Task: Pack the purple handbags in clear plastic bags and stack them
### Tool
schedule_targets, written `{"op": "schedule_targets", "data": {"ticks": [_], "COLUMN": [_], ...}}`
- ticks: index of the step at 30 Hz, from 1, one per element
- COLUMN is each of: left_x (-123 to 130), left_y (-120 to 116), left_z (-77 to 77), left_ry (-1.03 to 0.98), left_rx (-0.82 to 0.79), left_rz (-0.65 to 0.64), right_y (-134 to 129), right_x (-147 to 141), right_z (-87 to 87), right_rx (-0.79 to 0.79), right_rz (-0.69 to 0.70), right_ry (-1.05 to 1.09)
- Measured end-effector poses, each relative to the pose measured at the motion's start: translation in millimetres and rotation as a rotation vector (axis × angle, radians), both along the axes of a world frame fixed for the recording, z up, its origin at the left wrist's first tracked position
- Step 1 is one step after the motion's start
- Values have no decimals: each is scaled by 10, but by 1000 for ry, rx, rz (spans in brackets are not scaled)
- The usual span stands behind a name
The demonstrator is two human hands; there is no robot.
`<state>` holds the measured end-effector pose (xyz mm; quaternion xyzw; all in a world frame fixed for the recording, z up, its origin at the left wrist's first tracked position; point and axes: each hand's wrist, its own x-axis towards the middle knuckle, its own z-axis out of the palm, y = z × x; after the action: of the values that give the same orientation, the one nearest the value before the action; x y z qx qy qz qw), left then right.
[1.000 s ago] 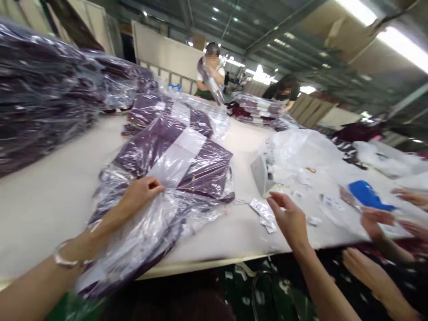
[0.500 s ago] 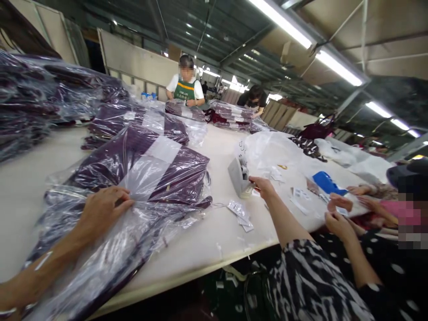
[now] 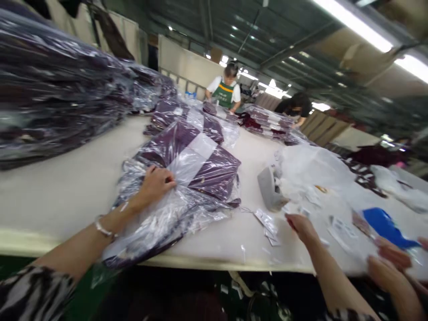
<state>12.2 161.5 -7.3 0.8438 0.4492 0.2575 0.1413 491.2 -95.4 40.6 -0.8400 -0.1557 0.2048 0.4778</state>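
A dark purple garment (image 3: 220, 162) lies folded in a clear plastic bag on the table, with a pale strip (image 3: 200, 149) across it. My left hand (image 3: 156, 185) is closed on the gathered plastic bag (image 3: 170, 209) at the garment's near left side. My right hand (image 3: 302, 227) hovers over the table with thumb and finger pinched. A small pale bit at its fingertips looks like a piece of tape, though blur hides its outline. Just beyond those fingers stands a grey tape dispenser (image 3: 267, 189). Paper tags (image 3: 266, 222) lie between the bag and my right hand.
Bagged garments form a tall pile (image 3: 60, 89) at the left and more stacks (image 3: 267, 119) farther back. White plastic sheeting (image 3: 314, 165) and a blue object (image 3: 384, 226) lie to the right. Two people work across the table; another person's hands (image 3: 388, 267) are at my right.
The view has swung left, so everything sits farther right. My right hand has drawn back from the tape dispenser toward me. My left hand still holds the plastic bag.
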Motion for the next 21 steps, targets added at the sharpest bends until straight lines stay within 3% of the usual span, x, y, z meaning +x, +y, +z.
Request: {"op": "schedule_targets", "data": {"ticks": [2,4,5,7,9,12,14,17,21], "left_x": [9,9,6,-2,-7,-13,-17,-21,-23], "left_y": [-10,4,7,-2,-25,-45,-41,-35,-44], "left_z": [3,2,1,2,3,-8,-25,-47,-51], "left_ry": [-52,-77,-85,-98,-109,-116,-113,-94,-67], "left_rx": [-30,-47,-50,-52,-51,-44,-35,-9,6], "left_rz": [3,5,6,9,7,-4,-7,-16,-16], "right_y": [30,207,339,660,1036,1657,2049,2478,2676], "right_x": [-26,-237,-450,-1074,-1823,-2743,-3066,-3221,-3303], "right_z": [51,179,274,505,718,798,675,423,288], "right_rx": [-77,-77,-63,-71,-185,-366,-454,-644,-810], "right_rz": [27,287,482,896,1255,1592,1657,1633,1607], "right_ry": [-67,-138,-169,-210,-188,-168,-292,-632,-874]}}
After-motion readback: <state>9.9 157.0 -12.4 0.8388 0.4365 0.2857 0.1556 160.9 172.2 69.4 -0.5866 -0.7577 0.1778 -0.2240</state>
